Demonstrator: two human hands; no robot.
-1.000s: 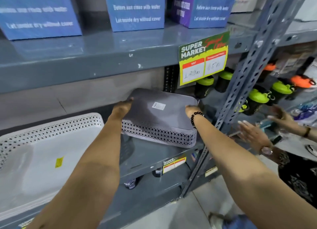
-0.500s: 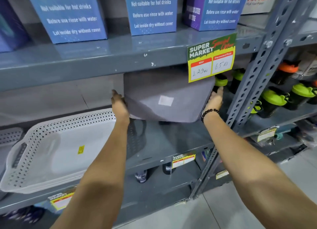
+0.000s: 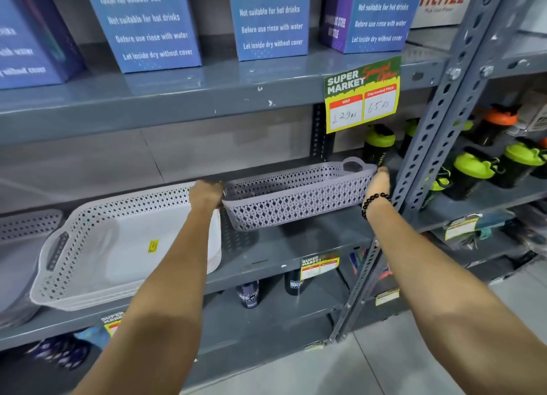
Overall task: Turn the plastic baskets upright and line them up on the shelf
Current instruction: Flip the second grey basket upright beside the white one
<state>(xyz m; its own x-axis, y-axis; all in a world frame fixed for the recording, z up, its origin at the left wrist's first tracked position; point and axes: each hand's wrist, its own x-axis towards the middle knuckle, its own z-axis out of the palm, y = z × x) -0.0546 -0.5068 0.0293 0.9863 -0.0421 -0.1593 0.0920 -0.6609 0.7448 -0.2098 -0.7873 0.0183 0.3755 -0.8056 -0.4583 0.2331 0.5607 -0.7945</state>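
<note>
Here, the purple basket [image 3: 299,197] is sitting right way up with its open top facing the ceiling, and nothing is showing inside it. Both hands are holding it, one at each short end. The left hand [image 3: 206,192] is wrapping over the left rim, and its fingers are hiding behind the hand, so I cannot tell how they are curling. The right hand [image 3: 379,183] is pressing flat on the right end, just under the loop handle, with a black bead bracelet [image 3: 374,203] showing on the wrist. The basket is looking tilted and a bit above the grey shelf [image 3: 296,246], though I cannot tell if it is touching. Just beside it on the left, a white basket [image 3: 97,246] is also lying open side up, touching the left hand, with one yellow sticker [image 3: 153,245] showing in it. The edge of a third basket [image 3: 26,226] is peeking in at the far left. Four blue boxes [image 3: 268,18] are standing on the shelf above, and one price tag [image 3: 362,95] is hanging from that shelf. Bottles with green lids [image 3: 470,169] are standing on the right.
</note>
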